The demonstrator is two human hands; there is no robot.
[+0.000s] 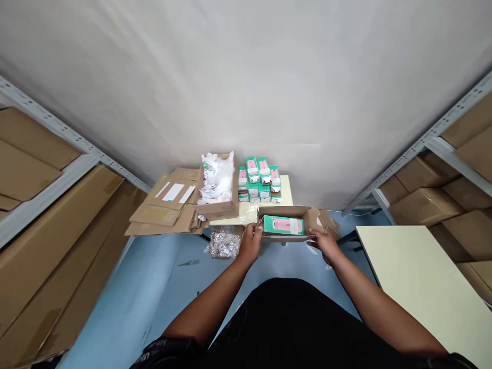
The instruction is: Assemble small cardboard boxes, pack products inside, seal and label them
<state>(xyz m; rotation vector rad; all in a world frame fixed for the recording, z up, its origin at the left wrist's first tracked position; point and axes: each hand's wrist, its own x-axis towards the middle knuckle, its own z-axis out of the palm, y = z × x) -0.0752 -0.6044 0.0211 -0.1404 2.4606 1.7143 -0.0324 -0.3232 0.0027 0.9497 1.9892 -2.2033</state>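
An open cardboard box (284, 210) is held in front of me at the near edge of the table, gripped at both ends. My left hand (250, 244) is closed on its left end, thumb over the rim. My right hand (325, 244) holds the right end, partly hidden behind the arm. Inside lies a green and pink product box (283, 225), on its side toward the left, with a gap at the right end. Several similar green and pink boxes (253, 190) are stacked on the table behind.
Left of the stack stands a carton of crumpled white paper (217, 180), beside flattened cardboard sheets (164, 209). Clear plastic wrap (223, 243) fills a box below the table. A pale table (418, 266) stands right. Shelves with cartons (426, 202) line both sides.
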